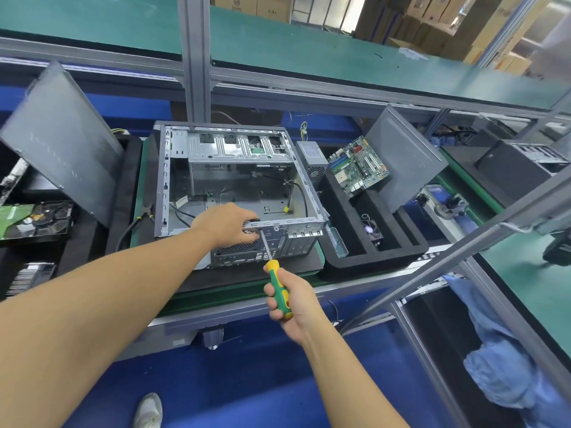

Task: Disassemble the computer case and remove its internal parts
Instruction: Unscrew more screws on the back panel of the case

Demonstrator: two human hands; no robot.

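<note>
An open grey computer case [179, 168] lies on its side on the bench, its inside mostly bare apart from loose cables [298, 193]. My left hand [227, 223] grips the near rear edge of the case, fingers curled over the rim. My right hand [290, 301] is closed around the green and yellow handle of a screwdriver [278, 282]. Its shaft points up to the case's rear panel, with the tip just right of my left hand.
A black foam tray [380, 251] to the right holds a motherboard [358, 166], a power supply [310, 159], a small fan [372, 231] and a side panel [404, 159]. Another side panel [58, 143] leans at the left above a hard drive [34, 220]. An aluminium post [194, 57] rises behind.
</note>
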